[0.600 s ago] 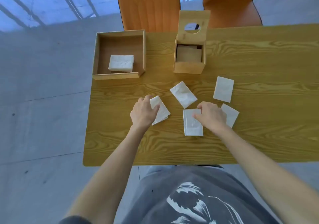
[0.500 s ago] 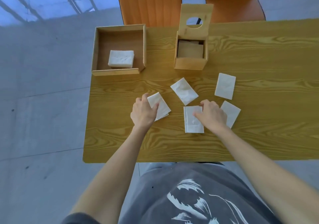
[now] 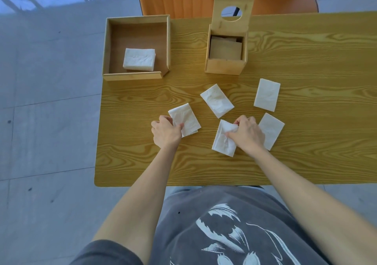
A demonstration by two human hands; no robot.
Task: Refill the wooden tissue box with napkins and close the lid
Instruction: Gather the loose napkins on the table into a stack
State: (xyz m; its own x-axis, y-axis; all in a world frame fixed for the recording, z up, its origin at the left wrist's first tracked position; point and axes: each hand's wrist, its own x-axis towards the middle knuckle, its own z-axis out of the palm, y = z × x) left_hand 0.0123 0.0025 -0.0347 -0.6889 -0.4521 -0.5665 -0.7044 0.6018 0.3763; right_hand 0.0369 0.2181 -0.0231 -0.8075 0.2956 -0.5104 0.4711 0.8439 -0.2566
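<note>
The person wears a faded dark grey T-shirt [image 3: 234, 224] with a white brush-stroke style graphic [image 3: 230, 230] printed across the front, its short sleeves [image 3: 108, 253] ending above the elbows, leaving both forearms and hands bare.

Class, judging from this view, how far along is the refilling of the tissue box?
Done: the tissue box has its lid raised; no napkins visible inside. In hand: left hand and right hand each grip a napkin. Left: three loose napkins, the tray's stack, then closing the lid.
</note>
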